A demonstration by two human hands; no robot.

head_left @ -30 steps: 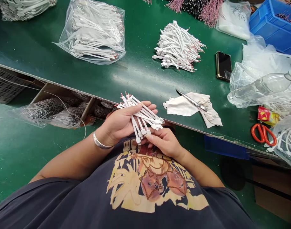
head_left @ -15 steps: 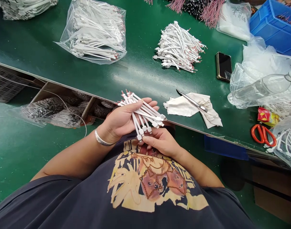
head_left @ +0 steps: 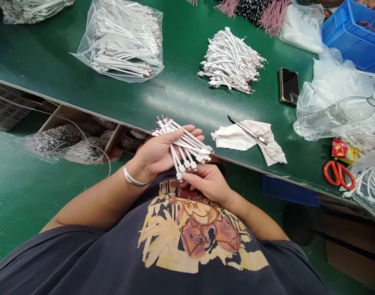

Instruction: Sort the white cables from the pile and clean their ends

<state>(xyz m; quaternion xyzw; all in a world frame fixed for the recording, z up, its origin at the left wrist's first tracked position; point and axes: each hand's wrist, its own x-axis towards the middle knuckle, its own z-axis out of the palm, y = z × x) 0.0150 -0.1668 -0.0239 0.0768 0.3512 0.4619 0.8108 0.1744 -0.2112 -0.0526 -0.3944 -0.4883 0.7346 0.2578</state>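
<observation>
My left hand lies palm up at the table's front edge, its fingers curled around a fanned bundle of short white cables with red-tipped wires at one end. My right hand is just below, its fingertips pinching the white plug ends of the bundle near the lowest cable. A silver bangle circles my left wrist. Part of the bundle is hidden behind my left fingers.
On the green table lie a loose pile of white cables, a bagged batch, a white cloth under a pointed steel tool, a phone, orange scissors, a plastic bottle and a blue crate.
The cable bundle has drawn into a tighter fan in my left hand. Both hands have shifted slightly upward, and my right fingertips remain at the plug ends.
</observation>
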